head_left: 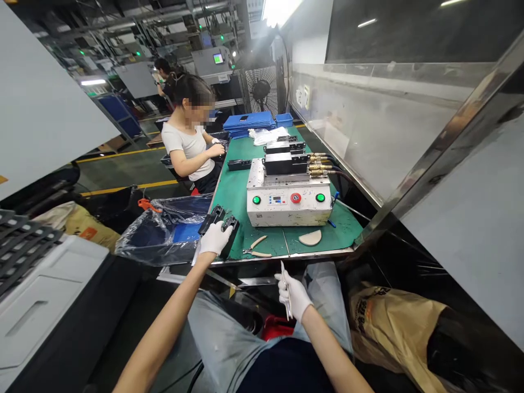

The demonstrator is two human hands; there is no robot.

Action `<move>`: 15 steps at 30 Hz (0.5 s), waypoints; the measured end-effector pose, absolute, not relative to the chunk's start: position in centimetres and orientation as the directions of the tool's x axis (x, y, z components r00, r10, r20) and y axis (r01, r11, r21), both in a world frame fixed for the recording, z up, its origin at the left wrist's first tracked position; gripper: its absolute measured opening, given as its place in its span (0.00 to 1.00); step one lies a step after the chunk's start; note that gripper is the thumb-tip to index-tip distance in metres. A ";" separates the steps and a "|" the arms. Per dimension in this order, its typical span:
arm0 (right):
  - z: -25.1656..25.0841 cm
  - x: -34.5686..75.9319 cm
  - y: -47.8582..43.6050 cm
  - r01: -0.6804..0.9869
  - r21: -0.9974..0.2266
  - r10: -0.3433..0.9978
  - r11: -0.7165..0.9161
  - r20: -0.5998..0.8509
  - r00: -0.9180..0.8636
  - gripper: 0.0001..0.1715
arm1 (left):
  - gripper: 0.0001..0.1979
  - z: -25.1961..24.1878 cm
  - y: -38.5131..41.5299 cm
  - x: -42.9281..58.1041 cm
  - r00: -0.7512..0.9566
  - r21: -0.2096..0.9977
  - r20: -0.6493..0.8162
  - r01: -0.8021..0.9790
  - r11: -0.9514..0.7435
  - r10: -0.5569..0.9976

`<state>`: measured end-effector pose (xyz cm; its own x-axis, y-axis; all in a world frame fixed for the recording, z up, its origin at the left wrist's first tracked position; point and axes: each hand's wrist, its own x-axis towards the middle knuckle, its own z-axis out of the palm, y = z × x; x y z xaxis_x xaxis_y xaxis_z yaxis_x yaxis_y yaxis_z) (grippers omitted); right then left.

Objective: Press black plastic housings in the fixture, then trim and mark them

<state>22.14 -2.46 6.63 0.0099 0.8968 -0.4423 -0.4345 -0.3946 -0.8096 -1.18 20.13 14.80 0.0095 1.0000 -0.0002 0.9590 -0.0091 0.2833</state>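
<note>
My left hand, in a white glove, reaches to the left front edge of the green-topped table. Its fingers are bent around one black plastic part; a second black plastic part lies just left of it. In front of my lap, my right hand, also gloved, is closed on a slim silver pointed tool; its exact kind is unclear. Between my hands, near the table edge, lie cutting pliers with pale handles and a half-round cream piece.
A white machine with lit green buttons bears black blocks and hoses. A seated person handles something at the table's left side. A plastic-lined bin stands left, a brown sack right. Blue sheets are stacked at the far end.
</note>
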 end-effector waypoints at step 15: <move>3.6 21.0 -5.0 -0.573 -0.574 0.754 -0.585 -0.645 -0.124 0.36 | 0.19 15.9 24.8 -5.9 -0.252 0.825 -0.075 0.527 0.202 0.965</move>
